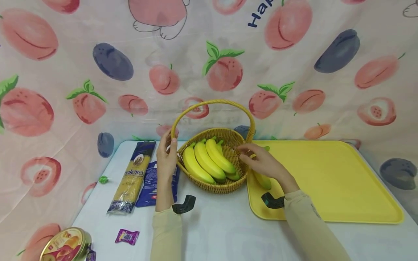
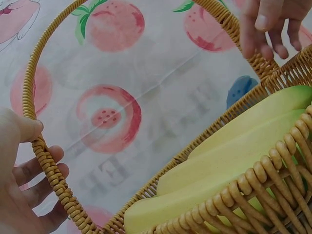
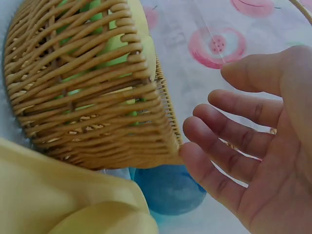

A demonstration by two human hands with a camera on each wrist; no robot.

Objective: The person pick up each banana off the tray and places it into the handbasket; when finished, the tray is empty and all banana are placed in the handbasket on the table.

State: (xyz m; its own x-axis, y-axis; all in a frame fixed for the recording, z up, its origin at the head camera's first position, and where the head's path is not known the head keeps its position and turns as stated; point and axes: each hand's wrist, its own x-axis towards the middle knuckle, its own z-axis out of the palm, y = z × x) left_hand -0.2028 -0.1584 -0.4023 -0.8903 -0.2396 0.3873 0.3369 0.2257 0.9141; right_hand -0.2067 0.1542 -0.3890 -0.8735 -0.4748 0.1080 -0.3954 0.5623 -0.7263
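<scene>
A wicker basket (image 1: 213, 187) with a tall arched handle (image 1: 213, 102) stands at the back middle of the table. Several yellow bananas (image 1: 204, 161) with green tips lie in it. My left hand (image 1: 166, 156) holds the lower left part of the handle, thumb on one side and fingers round the other in the left wrist view. At the basket's right side is my right hand (image 1: 262, 162), its fingers loosely bent and holding nothing. In the right wrist view the little fingertip of that hand (image 3: 243, 151) is right at the wicker rim.
A yellow tray (image 1: 326, 181) lies to the right, with another banana (image 1: 263, 181) on its left end. Left of the basket are a pasta pack (image 1: 132, 177) and a blue bag (image 1: 150, 188). Nearer are a purple wrapped candy (image 1: 127, 236), a round tin (image 1: 66, 244) and a small green ball (image 1: 103, 179).
</scene>
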